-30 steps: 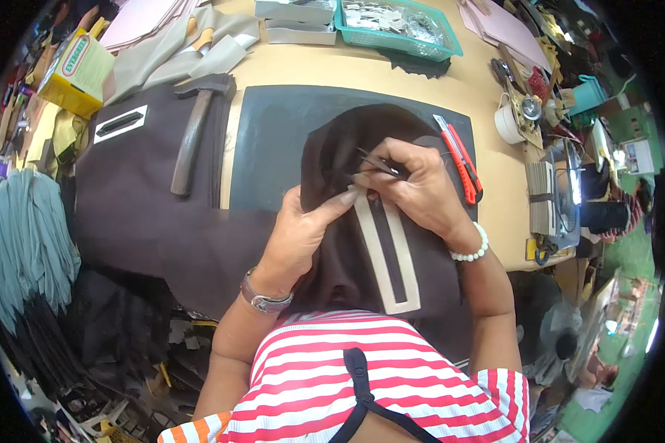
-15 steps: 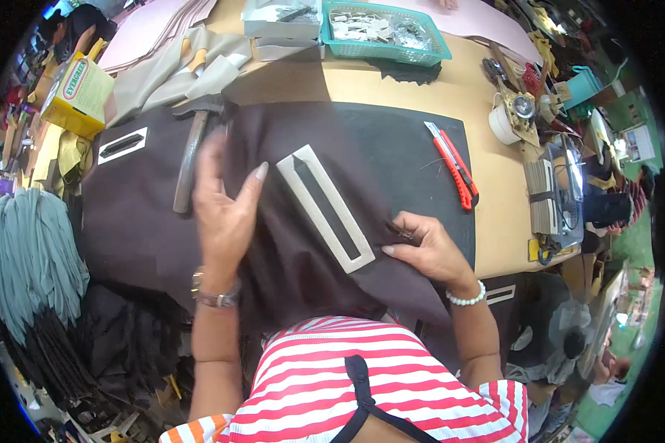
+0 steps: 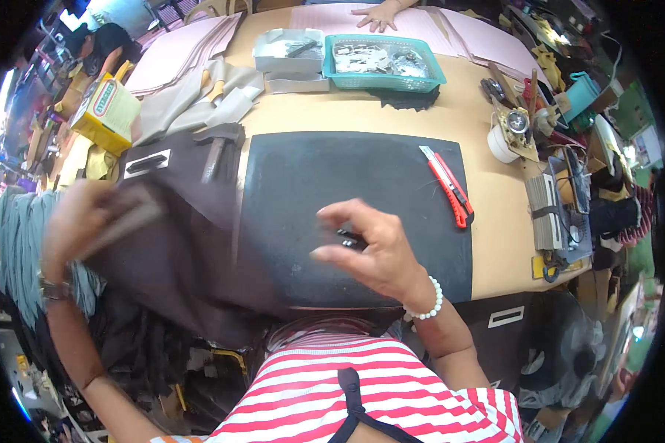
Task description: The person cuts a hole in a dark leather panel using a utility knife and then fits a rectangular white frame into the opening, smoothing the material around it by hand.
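Blurred by motion, my left hand [image 3: 77, 221] is at the left over the table edge, closed on a dark brown leather-like sheet [image 3: 177, 258] that drapes down towards my body. A pale rectangular frame [image 3: 137, 218] shows smeared on that sheet beside the fingers. My right hand [image 3: 380, 251] hovers over the black cutting mat [image 3: 310, 170], thumb and forefinger apart, the other fingers curled round small shiny black pieces [image 3: 351, 240]. A red utility knife [image 3: 448, 184] lies on the mat's right side. Partly covered by the moving sheet, a hammer [image 3: 214, 159] rests on more dark material.
Another dark piece with a white frame [image 3: 148, 162] lies at the left, near a yellow-green box [image 3: 105, 114]. A turquoise basket [image 3: 384, 83] of small parts and white boxes [image 3: 290, 53] stand behind the mat. Another person's hand [image 3: 377, 15] rests at the far edge.
My left hand has swung left with the dark sheet, baring the mat. My right hand has let go of the sheet and moved left over the mat. Another person's hand has come further into view.
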A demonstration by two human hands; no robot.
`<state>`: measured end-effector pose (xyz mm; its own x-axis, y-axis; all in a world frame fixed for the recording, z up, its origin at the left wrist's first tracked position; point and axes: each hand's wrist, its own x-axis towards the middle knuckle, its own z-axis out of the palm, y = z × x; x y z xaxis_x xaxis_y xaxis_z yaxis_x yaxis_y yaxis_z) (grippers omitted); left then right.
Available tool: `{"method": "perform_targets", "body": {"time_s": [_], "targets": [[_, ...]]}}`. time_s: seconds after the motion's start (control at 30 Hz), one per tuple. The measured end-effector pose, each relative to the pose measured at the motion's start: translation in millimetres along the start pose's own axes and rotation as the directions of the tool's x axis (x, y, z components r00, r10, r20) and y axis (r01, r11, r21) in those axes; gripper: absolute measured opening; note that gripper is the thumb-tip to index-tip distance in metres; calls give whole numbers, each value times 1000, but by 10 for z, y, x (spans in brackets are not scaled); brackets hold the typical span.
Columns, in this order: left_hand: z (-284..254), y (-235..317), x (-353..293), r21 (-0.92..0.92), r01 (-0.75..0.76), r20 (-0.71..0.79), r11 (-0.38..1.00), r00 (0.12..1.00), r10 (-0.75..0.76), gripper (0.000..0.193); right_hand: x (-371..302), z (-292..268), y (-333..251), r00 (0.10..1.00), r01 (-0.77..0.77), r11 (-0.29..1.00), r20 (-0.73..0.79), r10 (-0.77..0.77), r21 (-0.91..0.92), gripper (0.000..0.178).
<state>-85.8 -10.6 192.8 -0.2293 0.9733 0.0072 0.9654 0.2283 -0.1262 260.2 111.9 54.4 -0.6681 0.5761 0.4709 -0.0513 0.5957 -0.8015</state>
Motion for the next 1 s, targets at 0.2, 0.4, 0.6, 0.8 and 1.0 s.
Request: {"method": "perform_targets", "body": {"time_s": [0.2,0.4,0.6,0.8,1.0], "targets": [[-436,-2486,-1442,298,725,-39,621,659,-751,31,-290,96,234,856,-418,767,-73,512,487,30],[189,-492,-1119,-826,550,377,126,703,-603,32,-434,231,390,833,-430,717,-64,549,548,30],[1119,1935,-226,-977,145,180,-156,953,-244,26,-304,-16,58,814,-339,691,-168,555,639,29],[1503,2609,-87,-618,68,230,-783,968,-98,23,-454,150,18,821,-430,734,-111,561,527,31],[1692,2510,-51,-782,7,270,-624,905,-328,27,-664,311,245,727,-558,584,7,687,590,30]]}}
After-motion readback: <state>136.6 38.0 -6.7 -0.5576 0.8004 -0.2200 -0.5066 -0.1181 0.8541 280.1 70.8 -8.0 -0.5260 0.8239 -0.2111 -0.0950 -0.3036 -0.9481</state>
